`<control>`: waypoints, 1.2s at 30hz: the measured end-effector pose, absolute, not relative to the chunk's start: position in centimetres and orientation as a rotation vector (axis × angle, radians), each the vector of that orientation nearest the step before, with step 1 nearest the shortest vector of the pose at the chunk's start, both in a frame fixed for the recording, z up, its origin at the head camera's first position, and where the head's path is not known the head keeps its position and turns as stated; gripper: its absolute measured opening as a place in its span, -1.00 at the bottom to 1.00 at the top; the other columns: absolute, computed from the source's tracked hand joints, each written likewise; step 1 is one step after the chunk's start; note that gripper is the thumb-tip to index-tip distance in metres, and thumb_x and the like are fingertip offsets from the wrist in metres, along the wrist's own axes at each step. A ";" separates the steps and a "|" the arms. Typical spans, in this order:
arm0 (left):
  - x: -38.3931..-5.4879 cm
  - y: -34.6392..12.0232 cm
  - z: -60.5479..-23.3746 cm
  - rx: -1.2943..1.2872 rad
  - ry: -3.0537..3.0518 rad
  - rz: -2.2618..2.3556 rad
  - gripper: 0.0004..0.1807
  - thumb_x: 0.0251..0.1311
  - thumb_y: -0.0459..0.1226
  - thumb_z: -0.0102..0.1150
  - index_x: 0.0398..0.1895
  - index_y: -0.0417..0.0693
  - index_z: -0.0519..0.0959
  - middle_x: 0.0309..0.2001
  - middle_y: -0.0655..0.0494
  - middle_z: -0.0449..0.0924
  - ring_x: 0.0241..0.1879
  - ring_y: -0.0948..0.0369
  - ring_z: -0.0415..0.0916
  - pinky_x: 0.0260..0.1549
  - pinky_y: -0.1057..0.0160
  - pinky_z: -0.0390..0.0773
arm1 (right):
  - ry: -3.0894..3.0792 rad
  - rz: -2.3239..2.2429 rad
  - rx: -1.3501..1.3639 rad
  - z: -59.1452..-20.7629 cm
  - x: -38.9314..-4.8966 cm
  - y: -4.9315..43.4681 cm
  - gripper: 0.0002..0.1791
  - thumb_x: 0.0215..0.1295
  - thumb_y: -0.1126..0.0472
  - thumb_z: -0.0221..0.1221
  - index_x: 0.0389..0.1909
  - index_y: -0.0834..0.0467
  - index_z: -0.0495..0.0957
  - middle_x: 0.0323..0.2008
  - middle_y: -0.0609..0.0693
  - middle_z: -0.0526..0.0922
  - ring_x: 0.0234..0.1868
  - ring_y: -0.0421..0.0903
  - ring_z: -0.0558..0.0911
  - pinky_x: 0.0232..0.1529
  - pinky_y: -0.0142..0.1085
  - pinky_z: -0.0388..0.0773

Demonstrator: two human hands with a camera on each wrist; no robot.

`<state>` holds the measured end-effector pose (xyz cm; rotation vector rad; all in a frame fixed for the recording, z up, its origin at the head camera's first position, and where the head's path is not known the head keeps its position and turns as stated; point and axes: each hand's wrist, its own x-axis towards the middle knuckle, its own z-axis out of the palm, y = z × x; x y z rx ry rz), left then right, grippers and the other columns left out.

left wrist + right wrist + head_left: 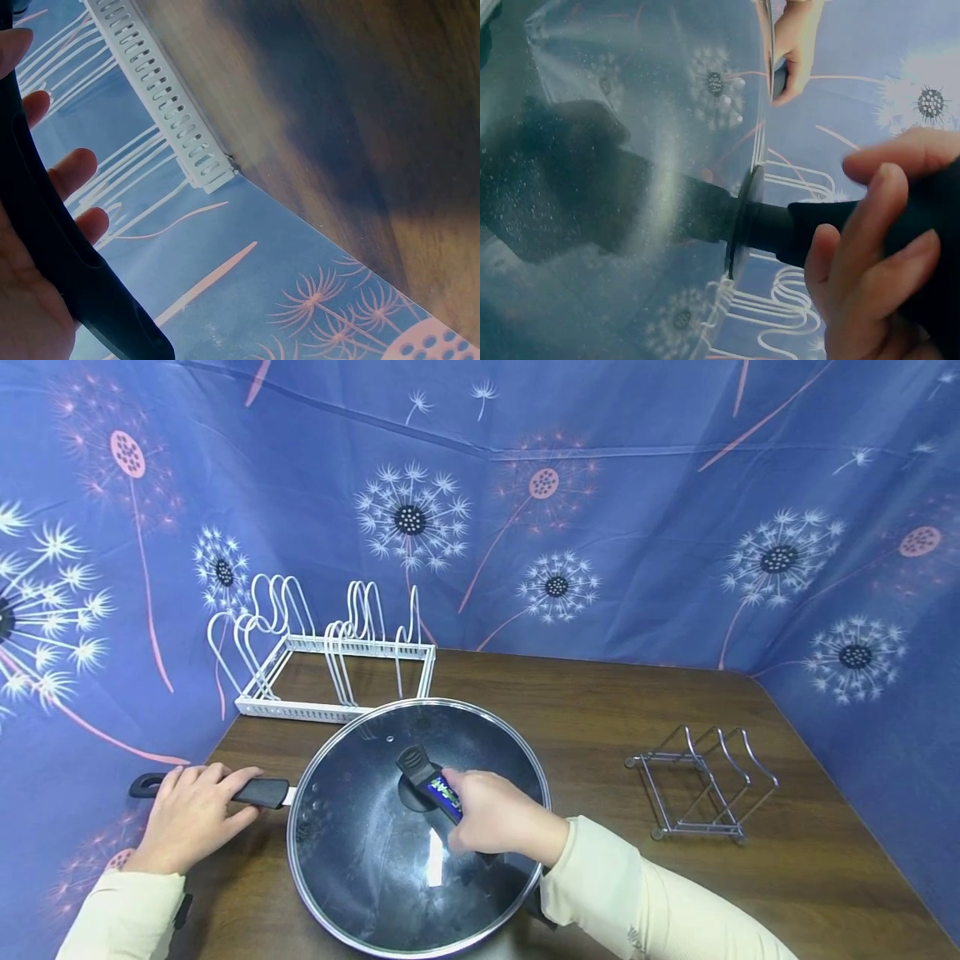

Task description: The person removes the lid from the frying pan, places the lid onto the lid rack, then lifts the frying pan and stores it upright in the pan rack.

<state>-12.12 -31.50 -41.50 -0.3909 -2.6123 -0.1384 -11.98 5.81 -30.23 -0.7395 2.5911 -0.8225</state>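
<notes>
A large frying pan lies on the wooden table, its round glass lid [352,868] with a steel rim covering it. Its long black handle [262,792] points left, and my left hand [193,814] grips it; the left wrist view shows that handle [45,202] across the palm. My right hand [495,814] holds the lid's black bar-shaped knob [415,767], which carries a blue label. In the right wrist view, fingers wrap round the knob [769,227] above the glass. Under the right sleeve, part of a short black side handle [542,914] shows.
Behind the pan at left stands a white wire rack [300,708] with looped dividers, close to the lid's far rim. A small chrome rack [697,827] stands on the table [600,718] at right. A blue dandelion-print cloth [645,527] hangs round the table's back and sides.
</notes>
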 end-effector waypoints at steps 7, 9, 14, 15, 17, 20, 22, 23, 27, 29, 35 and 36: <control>-11.7 -31.3 -41.5 -0.348 -2.650 -0.147 -0.51 -0.30 -0.12 0.34 -0.15 0.00 0.59 -0.47 0.02 0.46 -0.35 -0.18 0.44 -0.12 -0.25 0.24 | 2.640 -0.825 -0.700 -30.7 -12.6 6.0 -0.39 -0.20 0.41 0.30 0.04 0.35 0.51 -0.44 0.02 0.57 -0.46 -0.13 0.49 -0.45 -0.30 0.44; -11.6 -31.2 -41.6 -0.339 -2.655 -0.148 -0.51 -0.29 -0.12 0.36 -0.15 0.00 0.60 -0.47 0.02 0.46 -0.34 -0.18 0.44 -0.11 -0.25 0.24 | 2.612 -0.865 -0.664 -30.8 -12.9 6.1 -0.28 -0.23 0.43 0.32 0.14 0.38 0.45 -0.35 0.05 0.61 -0.38 -0.10 0.51 -0.37 -0.28 0.46; -11.5 -31.1 -41.6 -0.339 -2.657 -0.149 -0.51 -0.28 -0.11 0.37 -0.14 0.00 0.60 -0.46 0.02 0.46 -0.34 -0.18 0.45 -0.10 -0.27 0.24 | 2.659 -0.889 -0.604 -31.2 -13.0 6.2 -0.28 -0.26 0.40 0.34 0.13 0.33 0.50 -0.32 0.04 0.63 -0.38 -0.10 0.52 -0.40 -0.28 0.45; -11.5 -31.2 -41.6 -0.340 -2.653 -0.148 -0.51 -0.29 -0.11 0.37 -0.15 0.00 0.60 -0.46 0.02 0.46 -0.35 -0.18 0.45 -0.11 -0.28 0.24 | 2.681 -0.887 -0.594 -31.3 -13.0 6.2 -0.29 -0.26 0.38 0.34 0.12 0.32 0.51 -0.33 0.03 0.63 -0.39 -0.11 0.52 -0.42 -0.28 0.44; -11.4 -31.2 -41.6 -0.339 -2.647 -0.143 -0.51 -0.29 -0.11 0.37 -0.15 0.00 0.60 -0.47 0.02 0.46 -0.36 -0.17 0.45 -0.11 -0.28 0.24 | 2.712 -0.892 -0.575 -31.5 -12.9 6.2 -0.31 -0.25 0.36 0.34 0.10 0.30 0.53 -0.33 0.03 0.64 -0.40 -0.12 0.52 -0.45 -0.29 0.43; -11.3 -31.2 -41.7 -0.339 -2.642 -0.140 -0.51 -0.30 -0.10 0.37 -0.15 0.00 0.60 -0.48 0.03 0.45 -0.36 -0.17 0.45 -0.13 -0.27 0.25 | 2.723 -0.929 -0.558 -31.6 -12.8 6.1 -0.32 -0.26 0.37 0.34 0.09 0.29 0.54 -0.31 0.03 0.64 -0.40 -0.12 0.52 -0.46 -0.29 0.43; -11.2 -31.2 -41.7 -0.340 -2.638 -0.143 -0.51 -0.31 -0.10 0.37 -0.16 0.00 0.61 -0.49 0.04 0.45 -0.36 -0.17 0.45 -0.15 -0.26 0.26 | 2.720 -0.955 -0.551 -31.7 -12.7 6.0 -0.32 -0.25 0.38 0.33 0.09 0.29 0.54 -0.30 0.04 0.64 -0.40 -0.12 0.52 -0.48 -0.30 0.43; -11.2 -31.2 -41.7 -0.341 -2.635 -0.143 -0.51 -0.31 -0.10 0.37 -0.16 0.00 0.61 -0.49 0.05 0.45 -0.35 -0.17 0.45 -0.16 -0.25 0.26 | 2.724 -0.960 -0.550 -31.7 -12.6 6.0 -0.33 -0.24 0.38 0.33 0.09 0.29 0.54 -0.30 0.04 0.64 -0.40 -0.12 0.52 -0.48 -0.30 0.43; -11.1 -31.3 -41.7 -0.355 -2.640 -0.134 -0.48 -0.32 -0.05 0.37 -0.15 0.00 0.60 -0.48 0.05 0.45 -0.35 -0.17 0.45 -0.19 -0.24 0.28 | 2.753 -0.951 -0.546 -31.6 -12.3 6.0 -0.34 -0.24 0.37 0.33 0.08 0.26 0.56 -0.30 0.04 0.66 -0.41 -0.13 0.52 -0.51 -0.31 0.41; -11.1 -31.4 -41.5 -0.374 -2.660 -0.112 -0.43 -0.30 0.03 0.38 -0.12 0.01 0.59 -0.45 0.04 0.46 -0.35 -0.16 0.45 -0.19 -0.24 0.29 | 2.765 -0.944 -0.536 -31.4 -12.2 6.0 -0.34 -0.24 0.36 0.33 0.08 0.25 0.57 -0.29 0.03 0.66 -0.40 -0.13 0.52 -0.52 -0.30 0.40; -11.1 -31.7 -40.7 -0.414 -2.729 -0.078 -0.34 -0.21 0.20 0.34 -0.06 0.00 0.60 -0.35 -0.05 0.53 -0.29 -0.18 0.48 -0.15 -0.25 0.31 | 2.790 -0.965 -0.507 -31.3 -12.1 6.2 -0.33 -0.26 0.36 0.32 0.08 0.21 0.59 -0.35 -0.01 0.65 -0.44 -0.14 0.51 -0.54 -0.30 0.38; -11.1 -31.7 -40.6 -0.415 -2.734 -0.088 -0.35 -0.19 0.19 0.34 -0.06 -0.01 0.60 -0.33 -0.06 0.55 -0.28 -0.19 0.48 -0.14 -0.25 0.30 | 2.793 -0.973 -0.505 -31.3 -12.1 6.2 -0.33 -0.27 0.36 0.31 0.07 0.20 0.59 -0.36 -0.01 0.65 -0.45 -0.15 0.50 -0.53 -0.30 0.38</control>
